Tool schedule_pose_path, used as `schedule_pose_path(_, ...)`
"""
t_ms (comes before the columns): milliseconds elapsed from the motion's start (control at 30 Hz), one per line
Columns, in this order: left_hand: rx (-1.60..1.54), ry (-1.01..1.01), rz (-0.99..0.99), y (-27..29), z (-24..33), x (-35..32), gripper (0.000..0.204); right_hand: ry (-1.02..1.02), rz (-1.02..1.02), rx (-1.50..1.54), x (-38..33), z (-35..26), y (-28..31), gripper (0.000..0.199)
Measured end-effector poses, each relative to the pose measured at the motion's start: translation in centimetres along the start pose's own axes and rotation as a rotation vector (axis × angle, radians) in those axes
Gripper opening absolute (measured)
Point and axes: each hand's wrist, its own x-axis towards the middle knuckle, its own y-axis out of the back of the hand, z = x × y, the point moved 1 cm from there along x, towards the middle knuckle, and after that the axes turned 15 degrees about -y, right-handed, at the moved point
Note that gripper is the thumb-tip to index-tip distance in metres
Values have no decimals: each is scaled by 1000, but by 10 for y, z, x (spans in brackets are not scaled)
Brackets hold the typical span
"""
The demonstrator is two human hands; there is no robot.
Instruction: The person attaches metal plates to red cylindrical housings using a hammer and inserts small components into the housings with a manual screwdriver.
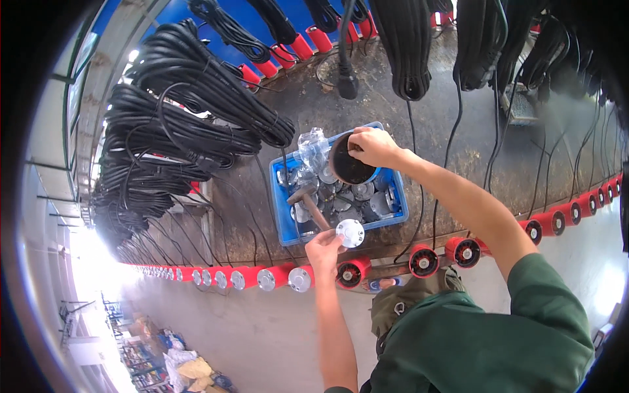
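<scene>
My left hand [324,253] pinches a round silver end cap [350,233] with small holes, at the near edge of a blue plastic crate [286,230]. A hammer [314,208] lies in the crate, its wooden handle pointing toward that hand; whether the fingers touch it is hidden. My right hand [375,147] dips its closed fingers into a round dark tub [351,164] in the crate; what they pinch cannot be seen. Loose silver caps [363,191] fill the crate around the tub. Beside the tub sits a crumpled clear plastic bag [313,145].
Red cylinders [424,261] line the bench's near edge, those to the left silver-capped, several to the right open-ended. Bundled black cables [196,85] crowd the left and far sides. Single cables cross the worn bench top [386,85]. Bags [193,368] lie on the floor at lower left.
</scene>
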Motion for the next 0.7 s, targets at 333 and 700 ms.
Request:
schedule_pose_path(333,-433,-25,38,9,-21,1,31,52,-274,-246,2,-3,-11,22)
schedule_pose_path(700,-1246,-52,-461,15,8,-40,55,-115,-79,113,14,-4,-6,22)
